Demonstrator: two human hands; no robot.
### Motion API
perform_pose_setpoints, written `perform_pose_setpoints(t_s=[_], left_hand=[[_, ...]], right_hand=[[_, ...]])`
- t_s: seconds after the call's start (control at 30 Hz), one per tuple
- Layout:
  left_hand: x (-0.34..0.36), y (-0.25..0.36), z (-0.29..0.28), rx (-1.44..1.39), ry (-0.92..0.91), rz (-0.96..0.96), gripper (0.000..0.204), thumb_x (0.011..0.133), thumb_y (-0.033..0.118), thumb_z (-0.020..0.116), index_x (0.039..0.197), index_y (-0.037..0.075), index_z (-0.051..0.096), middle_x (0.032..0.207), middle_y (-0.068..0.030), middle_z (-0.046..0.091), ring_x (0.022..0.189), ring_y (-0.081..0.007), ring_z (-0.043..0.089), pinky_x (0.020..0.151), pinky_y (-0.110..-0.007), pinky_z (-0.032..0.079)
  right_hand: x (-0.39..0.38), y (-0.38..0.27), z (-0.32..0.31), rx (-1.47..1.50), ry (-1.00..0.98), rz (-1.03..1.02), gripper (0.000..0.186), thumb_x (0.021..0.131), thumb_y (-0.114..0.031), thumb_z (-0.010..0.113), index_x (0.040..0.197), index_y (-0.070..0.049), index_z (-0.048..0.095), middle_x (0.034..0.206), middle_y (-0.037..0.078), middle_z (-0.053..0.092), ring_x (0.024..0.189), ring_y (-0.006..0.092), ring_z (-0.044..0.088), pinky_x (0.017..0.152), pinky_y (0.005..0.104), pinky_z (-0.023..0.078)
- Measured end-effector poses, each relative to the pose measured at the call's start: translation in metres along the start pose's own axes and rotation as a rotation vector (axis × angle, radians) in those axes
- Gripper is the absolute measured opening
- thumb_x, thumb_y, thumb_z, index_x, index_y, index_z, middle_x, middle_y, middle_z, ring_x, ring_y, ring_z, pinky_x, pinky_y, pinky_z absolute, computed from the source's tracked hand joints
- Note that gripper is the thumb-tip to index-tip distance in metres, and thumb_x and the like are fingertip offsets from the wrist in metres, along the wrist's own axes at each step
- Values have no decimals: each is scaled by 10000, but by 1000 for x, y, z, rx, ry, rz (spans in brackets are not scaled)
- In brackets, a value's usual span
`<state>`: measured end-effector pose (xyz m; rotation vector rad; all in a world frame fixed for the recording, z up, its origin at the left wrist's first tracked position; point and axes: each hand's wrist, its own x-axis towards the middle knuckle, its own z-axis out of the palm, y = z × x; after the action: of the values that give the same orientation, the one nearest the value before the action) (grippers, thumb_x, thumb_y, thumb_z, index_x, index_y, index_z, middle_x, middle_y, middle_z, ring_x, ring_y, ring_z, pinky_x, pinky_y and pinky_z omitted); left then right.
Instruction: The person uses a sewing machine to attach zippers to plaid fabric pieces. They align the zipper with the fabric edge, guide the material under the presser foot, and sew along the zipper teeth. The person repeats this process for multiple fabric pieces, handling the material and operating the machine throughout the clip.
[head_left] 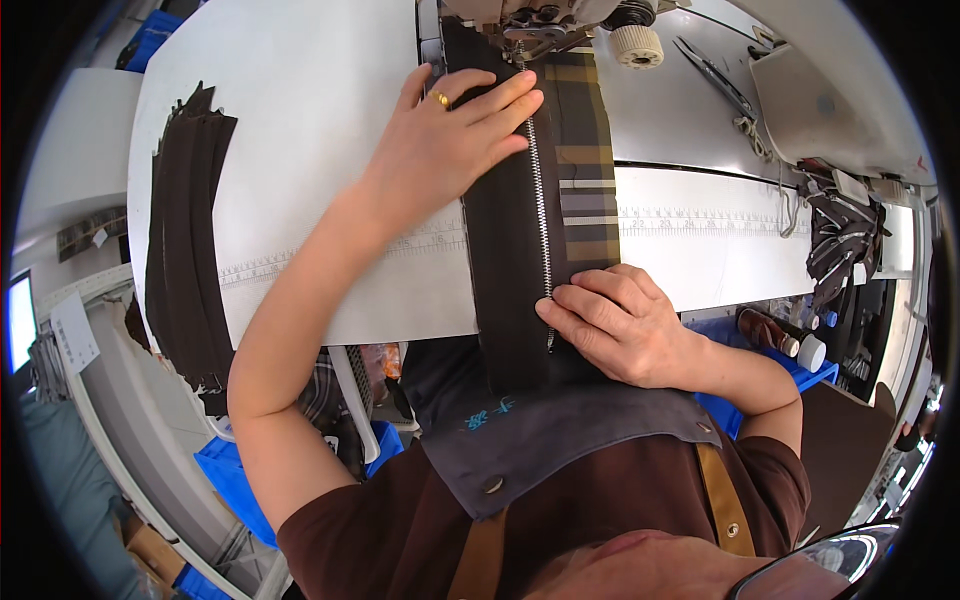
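Note:
A dark zipper with silvery metal teeth point(541, 215) runs lengthwise over dark fabric point(505, 250), its far end beneath the presser foot point(528, 42) of a sewing machine. Along its right side lies plaid fabric point(590, 195) in black, tan and white. My left hand point(440, 130), with a gold ring, rests flat on the dark fabric just before the presser foot, its fingers apart and fingertips by the teeth. Nearer to me, my right hand point(625, 330) has its thumb and curled fingers closed on the zipper's right edge. The near end of the fabric hangs over the table edge.
A stack of dark strips point(185, 240) lies at the left of the white table point(320, 130). Tweezers point(715, 75) and a cord point(750, 137) lie on the machine bed at right. A bundle of dark zippers point(840, 240) sits at the right end. Blue bins point(235, 480) stand below.

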<state>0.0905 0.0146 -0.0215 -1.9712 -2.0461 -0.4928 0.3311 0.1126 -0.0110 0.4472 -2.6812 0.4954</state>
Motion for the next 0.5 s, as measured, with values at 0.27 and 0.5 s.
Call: perform_pose_setpoints(t_s=[0.27,0.5], left_hand=[[-16,6,-10,-119,-43,-195,534,749,468,677,1147,118,610,1285,34,548,1151,-202,496,1018,-601,254],[-5,-9,-14,-176,-59,-177,497,747,468,682,1109,132,629,1254,41,565,1132,-227,502,1043,-599,208]], right_hand=[[-2,1,1,36,7,16,350,710,-140,637,1053,-75,665,1051,38,574,957,193,535,787,325,446],[8,11,-4,57,-37,11,361,704,-161,668,1050,-58,660,1023,32,569,941,193,533,766,321,434]])
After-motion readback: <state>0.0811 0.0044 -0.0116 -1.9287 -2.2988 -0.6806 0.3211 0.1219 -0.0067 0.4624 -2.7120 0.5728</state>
